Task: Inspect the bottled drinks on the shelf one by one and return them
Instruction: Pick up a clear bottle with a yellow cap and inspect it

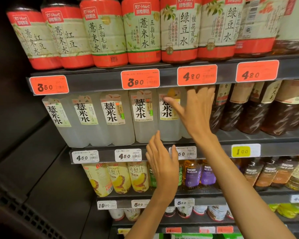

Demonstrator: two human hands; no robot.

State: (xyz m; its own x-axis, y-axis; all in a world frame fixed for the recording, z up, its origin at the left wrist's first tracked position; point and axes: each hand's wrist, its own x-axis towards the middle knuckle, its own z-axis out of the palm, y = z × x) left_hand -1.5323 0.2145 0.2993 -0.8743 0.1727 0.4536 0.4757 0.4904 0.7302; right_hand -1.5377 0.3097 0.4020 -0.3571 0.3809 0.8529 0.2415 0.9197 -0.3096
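Standing before a chilled shelf unit (248, 135), the person is working along the second tier, where a row of pale, cloudy bottled drinks is sitting beside darker tea bottles (248, 114). The right hand (195, 111) is reaching up into that tier with its fingers spread and fairly straight, gripping nothing; its fingertips are lying near the price rail above, and its thumb is pointing left across the label of the rightmost pale bottle (167, 118). Whether the palm is actually touching a bottle behind it cannot be told. The left hand (162, 163) is hovering lower, in front of the white price tags (128, 155), fingers relaxed and holding nothing, just below and left of that same bottle's base.

Judging from this, the step in hand is either taking that bottle or having just set it back. To do it well, the right hand would be closing around the bottle's body rather than its label edge, drawing it straight out so its neighbours are not tipping, while the left is supporting the base.
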